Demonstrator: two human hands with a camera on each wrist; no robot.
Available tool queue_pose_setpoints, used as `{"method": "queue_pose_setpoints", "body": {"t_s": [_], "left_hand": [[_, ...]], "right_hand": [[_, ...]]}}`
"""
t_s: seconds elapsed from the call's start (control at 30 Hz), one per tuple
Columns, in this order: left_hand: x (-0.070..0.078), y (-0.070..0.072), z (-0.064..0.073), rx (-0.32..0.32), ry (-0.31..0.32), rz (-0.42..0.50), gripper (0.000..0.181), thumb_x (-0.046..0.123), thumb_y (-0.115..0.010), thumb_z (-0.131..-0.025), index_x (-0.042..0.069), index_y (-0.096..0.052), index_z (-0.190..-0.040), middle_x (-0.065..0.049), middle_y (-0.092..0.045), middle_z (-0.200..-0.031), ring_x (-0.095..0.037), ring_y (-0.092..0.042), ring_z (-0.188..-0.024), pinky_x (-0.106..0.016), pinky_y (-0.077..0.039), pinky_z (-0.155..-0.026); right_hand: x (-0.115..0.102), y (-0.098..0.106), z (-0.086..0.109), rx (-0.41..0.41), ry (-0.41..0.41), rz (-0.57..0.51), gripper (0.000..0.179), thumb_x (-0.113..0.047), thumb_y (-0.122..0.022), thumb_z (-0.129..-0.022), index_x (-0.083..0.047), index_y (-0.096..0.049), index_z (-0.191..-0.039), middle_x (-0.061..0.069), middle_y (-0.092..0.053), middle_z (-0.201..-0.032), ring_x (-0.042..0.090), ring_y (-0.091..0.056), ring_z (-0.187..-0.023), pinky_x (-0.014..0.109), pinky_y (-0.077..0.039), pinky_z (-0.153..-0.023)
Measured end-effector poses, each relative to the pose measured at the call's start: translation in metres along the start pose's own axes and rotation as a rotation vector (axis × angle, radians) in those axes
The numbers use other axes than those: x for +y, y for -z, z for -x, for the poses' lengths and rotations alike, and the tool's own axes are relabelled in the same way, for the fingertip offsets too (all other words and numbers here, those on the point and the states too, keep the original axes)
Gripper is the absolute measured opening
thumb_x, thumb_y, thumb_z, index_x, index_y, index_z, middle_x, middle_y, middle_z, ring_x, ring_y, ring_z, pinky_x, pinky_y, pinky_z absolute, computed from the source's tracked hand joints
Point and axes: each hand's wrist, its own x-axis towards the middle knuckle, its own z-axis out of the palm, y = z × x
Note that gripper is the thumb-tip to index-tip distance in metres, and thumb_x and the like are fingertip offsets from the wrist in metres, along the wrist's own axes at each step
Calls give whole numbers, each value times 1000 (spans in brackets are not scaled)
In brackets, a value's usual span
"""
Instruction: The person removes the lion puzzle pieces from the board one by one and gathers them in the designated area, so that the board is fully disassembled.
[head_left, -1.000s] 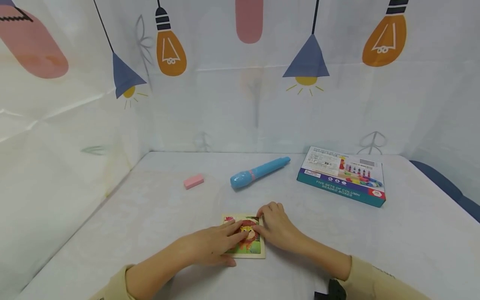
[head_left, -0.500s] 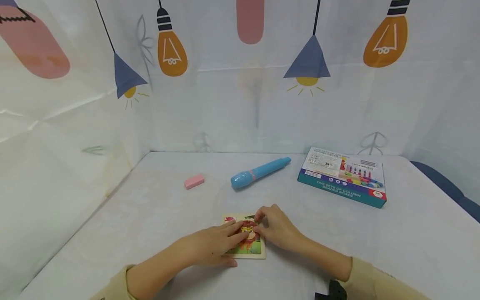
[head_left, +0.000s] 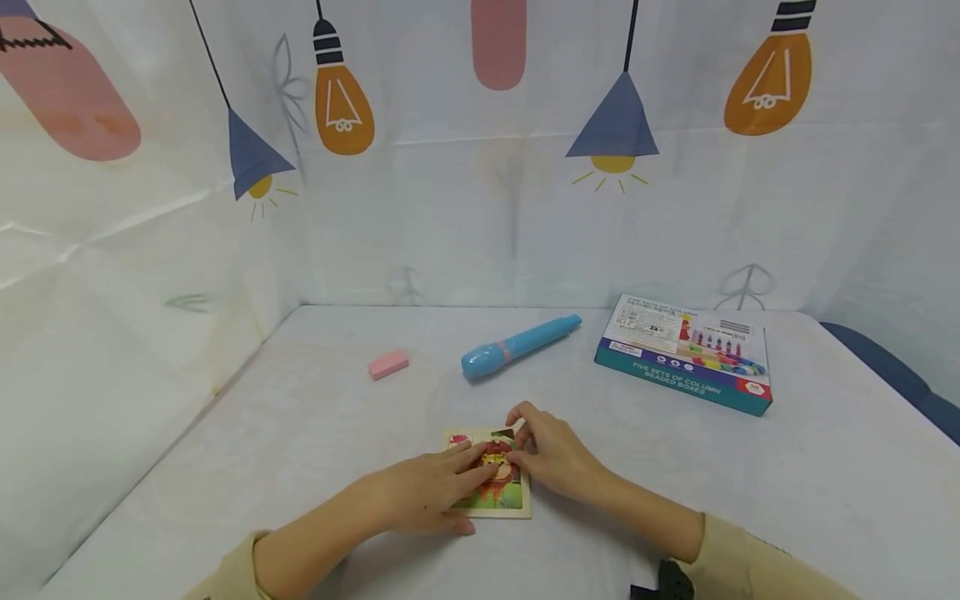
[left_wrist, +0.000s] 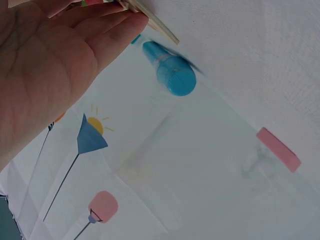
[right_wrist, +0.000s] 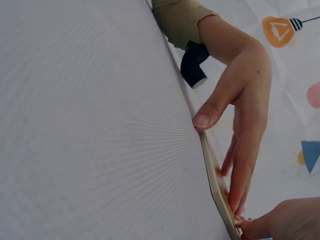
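A small wooden jigsaw puzzle (head_left: 491, 497) with a cartoon animal picture lies in its pale frame near the table's front. My left hand (head_left: 427, 490) rests over its left part, fingers stretched across the picture and thumb by the near edge. In the right wrist view the left hand (right_wrist: 250, 110) lies along the thin puzzle board (right_wrist: 212, 175). At the far right corner of the puzzle, my right hand (head_left: 558, 457) has bent fingers at the corner and its thumb on the right side of the picture. Its fingers partly hide that corner.
Behind the puzzle lie a pink eraser-like block (head_left: 388, 364) and a blue microphone-shaped toy (head_left: 517, 344). A flat cardboard box (head_left: 684, 354) of column beads is at the back right. Printed curtains (head_left: 450, 217) stand behind the white table (head_left: 300, 417).
The right fingers have bent inward at the puzzle's far right corner, and the index fingertip has shifted slightly left and up. The left hand has stayed still on the picture.
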Motion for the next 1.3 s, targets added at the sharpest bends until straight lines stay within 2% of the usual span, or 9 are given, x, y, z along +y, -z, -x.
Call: {"method": "queue_pose_setpoints", "body": {"t_s": [0.1,0.37,0.53,0.7,0.93,1.3], "left_hand": [[0,0,-1,3,-2,-7,67,47,-55,-86,18,-33,-143,-8,-24,-149,-25,-30,-132,-39,-35,-99],[0,1,-3,-9,8,-9,67,48,-54,-86,19,-32,-143,-7,-23,-149,-24,-28,-133,-39,-35,-100],[1,2,-2,5,2,-20,68,48,-55,-86,19,-32,-143,-7,-24,-149,-24,-29,-133,-38,-35,-99],[0,1,-2,6,3,-7,69,49,-55,-85,18,-33,-143,-8,-25,-148,-25,-30,-132,-38,-35,-99],[-1,0,-1,4,10,2,70,50,-55,-85,19,-32,-143,-8,-26,-148,-25,-30,-132,-38,-35,-99],[0,-1,0,3,5,1,69,49,-56,-85,18,-35,-142,-9,-27,-147,-25,-32,-131,-38,-36,-99]], "right_hand": [[0,1,0,-4,4,29,31,-5,-70,-79,-9,-53,-105,-9,-52,-72,10,-46,-68,24,-40,-61],[-2,5,-1,18,-9,95,27,-8,-74,-75,-13,-58,-96,-7,-52,-76,12,-45,-71,24,-39,-60],[-2,9,-2,29,-3,118,20,-11,-74,-75,-16,-61,-90,-10,-54,-81,12,-46,-77,27,-41,-67],[-4,13,-3,42,40,135,14,-13,-74,-77,-18,-63,-83,-13,-56,-77,12,-48,-76,28,-40,-69],[-5,18,-5,64,108,234,9,-17,-75,-76,-21,-66,-75,-17,-59,-70,9,-47,-70,27,-37,-66],[-7,24,-4,-10,80,204,7,-16,-74,-77,-20,-69,-74,-17,-56,-67,11,-46,-69,26,-36,-64]]}}
